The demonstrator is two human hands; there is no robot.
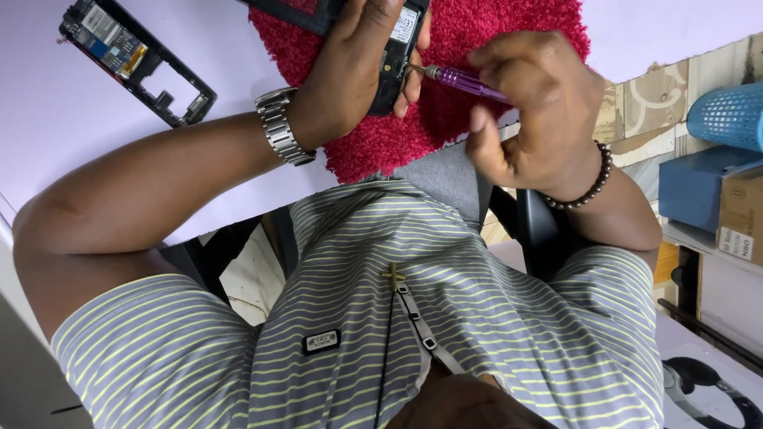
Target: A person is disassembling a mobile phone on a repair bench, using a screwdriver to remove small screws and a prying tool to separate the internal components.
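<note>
My left hand [346, 71], with a metal watch on its wrist, grips a black phone body [395, 56] with its back cover off, held over a red shaggy mat [493, 24]. A bead bracelet circles the wrist of my right hand [540, 103], which holds a purple screwdriver [465, 81]. The screwdriver's tip touches the phone's edge near my left thumb. The top of the phone runs out of the frame.
A separate black phone frame with a circuit board [135, 59] lies on the pale table [63, 119] at the upper left. To the right stand a blue mesh basket [727, 115], a blue box [691, 187] and a cardboard box [743, 218]. My striped shirt fills the lower frame.
</note>
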